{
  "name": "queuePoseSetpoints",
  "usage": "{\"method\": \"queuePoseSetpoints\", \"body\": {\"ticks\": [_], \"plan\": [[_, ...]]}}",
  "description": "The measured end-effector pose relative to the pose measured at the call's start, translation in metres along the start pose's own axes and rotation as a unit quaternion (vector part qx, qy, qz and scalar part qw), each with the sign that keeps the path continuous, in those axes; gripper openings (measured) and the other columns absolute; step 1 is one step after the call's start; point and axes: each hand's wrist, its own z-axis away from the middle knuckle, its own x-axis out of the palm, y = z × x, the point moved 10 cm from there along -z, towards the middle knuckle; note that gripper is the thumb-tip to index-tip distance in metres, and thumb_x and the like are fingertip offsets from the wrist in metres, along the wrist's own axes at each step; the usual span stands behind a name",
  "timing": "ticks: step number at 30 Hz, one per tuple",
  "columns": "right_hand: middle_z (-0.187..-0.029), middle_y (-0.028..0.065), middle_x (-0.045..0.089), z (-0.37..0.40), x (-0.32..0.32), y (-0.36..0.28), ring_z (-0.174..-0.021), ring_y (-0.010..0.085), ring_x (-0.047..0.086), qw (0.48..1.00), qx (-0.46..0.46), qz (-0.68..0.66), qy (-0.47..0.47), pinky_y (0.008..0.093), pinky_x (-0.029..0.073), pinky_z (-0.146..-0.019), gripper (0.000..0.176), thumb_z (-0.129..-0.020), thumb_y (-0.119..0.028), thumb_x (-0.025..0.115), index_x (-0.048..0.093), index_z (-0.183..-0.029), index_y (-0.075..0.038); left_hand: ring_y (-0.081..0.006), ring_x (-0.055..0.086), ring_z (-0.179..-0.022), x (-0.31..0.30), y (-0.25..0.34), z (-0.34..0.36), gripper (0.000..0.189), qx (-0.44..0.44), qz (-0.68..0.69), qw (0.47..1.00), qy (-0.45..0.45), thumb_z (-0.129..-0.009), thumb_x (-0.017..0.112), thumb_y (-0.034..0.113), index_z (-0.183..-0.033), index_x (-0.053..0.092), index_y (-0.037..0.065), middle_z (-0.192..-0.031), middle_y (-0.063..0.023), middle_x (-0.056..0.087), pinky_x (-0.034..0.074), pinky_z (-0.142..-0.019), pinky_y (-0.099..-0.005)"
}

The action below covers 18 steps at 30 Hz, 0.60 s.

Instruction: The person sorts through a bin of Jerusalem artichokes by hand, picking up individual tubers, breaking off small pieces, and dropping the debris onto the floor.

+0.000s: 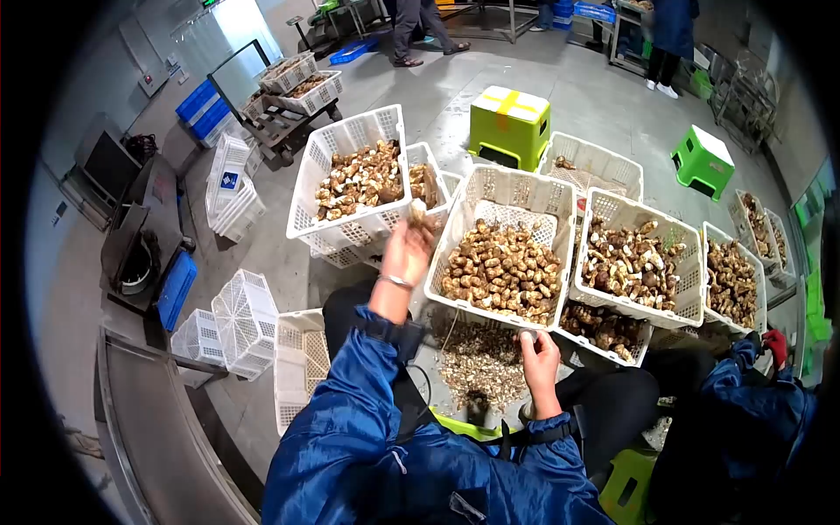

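My left hand (407,254) is raised by the right edge of a white crate (302,197) heaped with brown and white mushrooms (360,179). Its fingers are closed around one pale-stemmed mushroom (418,210). My right hand (541,360) is just below the near rim of the middle white crate (446,236), thumb upward and fingers curled. What it holds, if anything, I cannot make out. Rounded mushrooms (499,271) fill much of the middle crate. Small trimmings (481,363) lie on the floor below, between my knees.
More crates of mushrooms (634,262) stand to the right, beside a co-worker's blue sleeve (744,394) and red-gloved hand (775,347). Green stools (510,131) are beyond the crates. Stacked white crates (248,324) and a metal table (162,429) are at left. A loaded cart (284,127) stands behind.
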Motion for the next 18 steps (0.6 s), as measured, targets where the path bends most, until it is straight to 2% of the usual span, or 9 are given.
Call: {"method": "queuePoseSetpoints", "body": {"ticks": [3,6,8,10,11,13,16,17,18], "plan": [[-0.064,-0.0043,0.045,-0.005,0.002,0.000,-0.061,0.0036,0.038,1.000,0.000,0.016,0.001,0.0258,0.033,-0.053,0.020,-0.091,-0.018,0.064,0.061,-0.079,-0.002,-0.0131,0.063,-0.080,-0.037,0.009,-0.062,0.017,0.017,0.016,0.999,0.043,-0.098,0.056,0.023,-0.095,0.062,0.008,-0.092,-0.0059,0.068,0.054,-0.072,-0.0262],[-0.061,-0.0017,0.046,-0.007,0.008,-0.004,-0.059,0.0048,0.039,1.000,0.001,0.005,-0.010,0.0279,0.034,-0.051,0.026,-0.090,-0.019,0.065,0.054,-0.074,-0.001,-0.0143,0.063,-0.075,-0.065,-0.067,-0.090,0.016,-0.072,-0.295,0.952,0.034,-0.092,0.064,0.018,-0.097,0.064,0.004,-0.080,-0.0056,0.067,0.049,-0.065,-0.0241],[-0.061,-0.0007,0.049,-0.009,0.010,0.021,-0.058,0.0048,0.041,0.999,0.008,0.039,-0.014,0.0272,0.036,-0.052,0.024,-0.090,-0.019,0.065,0.057,-0.076,-0.001,-0.0207,0.068,-0.077,-0.080,-0.116,-0.098,0.033,-0.034,-0.617,0.787,-0.009,-0.085,0.067,0.023,-0.109,0.067,-0.001,-0.093,-0.0132,0.072,0.054,-0.067,-0.0313],[-0.059,0.0007,0.047,-0.010,0.015,0.034,-0.057,0.0072,0.040,0.999,0.043,0.016,-0.014,0.0296,0.034,-0.051,0.026,-0.089,-0.018,0.065,0.054,-0.072,-0.001,-0.0333,0.067,-0.083,-0.076,-0.166,-0.100,0.027,0.123,-0.762,0.629,-0.088,-0.080,0.065,0.024,-0.103,0.072,0.013,-0.096,-0.0165,0.070,0.053,-0.079,-0.0425],[-0.058,0.0014,0.045,-0.011,0.016,0.037,-0.057,0.0081,0.039,0.999,0.038,0.032,-0.019,0.0306,0.034,-0.051,0.028,-0.089,-0.019,0.066,0.052,-0.071,-0.001,-0.0358,0.066,-0.085,-0.062,-0.182,-0.093,0.024,0.084,-0.785,0.605,-0.101,-0.081,0.061,0.020,-0.101,0.072,0.011,-0.093,-0.0174,0.070,0.052,-0.082,-0.0449],[-0.059,0.0041,0.041,-0.015,0.013,0.038,-0.057,0.0103,0.038,0.997,0.038,0.061,-0.018,0.0323,0.034,-0.051,0.034,-0.088,-0.021,0.066,0.046,-0.069,-0.001,-0.0382,0.064,-0.090,-0.066,-0.222,-0.096,0.026,0.182,-0.770,0.592,-0.150,-0.077,0.062,0.015,-0.100,0.069,0.004,-0.095,-0.0187,0.068,0.051,-0.082,-0.0471],[-0.058,0.0077,0.035,-0.020,0.011,0.026,-0.055,0.0122,0.034,0.997,-0.002,0.082,-0.011,0.0346,0.032,-0.050,0.038,-0.089,-0.023,0.065,0.041,-0.070,-0.001,-0.0384,0.061,-0.098,-0.075,-0.279,-0.102,0.035,0.064,-0.881,0.424,-0.199,-0.079,0.068,0.020,-0.113,0.064,0.011,-0.106,-0.0162,0.062,0.052,-0.083,-0.0476],[-0.059,0.0016,0.036,-0.022,0.012,0.023,-0.059,0.0088,0.034,0.995,0.046,0.084,-0.025,0.0315,0.031,-0.051,0.036,-0.089,-0.021,0.066,0.043,-0.069,0.000,-0.0367,0.061,-0.099,-0.066,-0.275,-0.092,0.034,0.160,-0.851,0.465,-0.184,-0.079,0.069,0.023,-0.112,0.064,0.015,-0.106,-0.0152,0.061,0.053,-0.083,-0.0474],[-0.058,0.0020,0.038,-0.023,0.014,0.025,-0.058,0.0092,0.034,0.995,0.053,0.081,-0.030,0.0321,0.031,-0.050,0.036,-0.088,-0.022,0.066,0.045,-0.069,0.000,-0.0361,0.061,-0.099,-0.064,-0.277,-0.094,0.032,0.098,-0.873,0.444,-0.176,-0.079,0.069,0.022,-0.111,0.066,0.017,-0.106,-0.0154,0.061,0.054,-0.081,-0.0466]]}}
